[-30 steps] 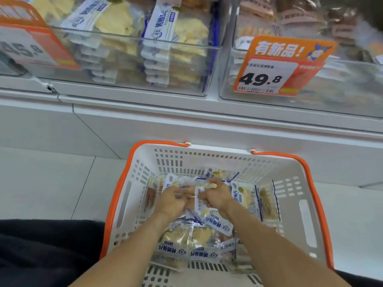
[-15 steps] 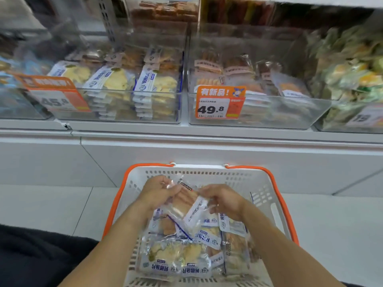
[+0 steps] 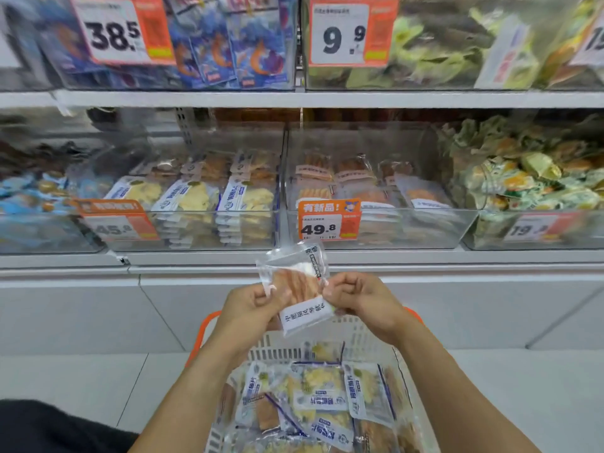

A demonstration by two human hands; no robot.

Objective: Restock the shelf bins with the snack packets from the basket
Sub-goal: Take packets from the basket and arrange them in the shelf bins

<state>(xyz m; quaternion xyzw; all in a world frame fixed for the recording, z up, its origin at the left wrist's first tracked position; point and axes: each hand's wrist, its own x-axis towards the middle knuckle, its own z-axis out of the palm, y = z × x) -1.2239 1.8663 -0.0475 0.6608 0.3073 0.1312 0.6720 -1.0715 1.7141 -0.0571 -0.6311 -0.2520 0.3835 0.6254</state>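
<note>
My left hand (image 3: 253, 307) and right hand (image 3: 361, 302) both pinch one clear snack packet (image 3: 295, 289) at frame centre; basket (image 3: 353, 331) below.

Bright even shop light, blurred bulging edges, glare on bins (image 3: 376, 220)

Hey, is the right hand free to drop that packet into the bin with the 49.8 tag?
Probably yes. The right hand and left hand hold the packet just below the 49.8 bin. The bin's top looks open and nothing lies between, though both hands grip the packet.
</note>
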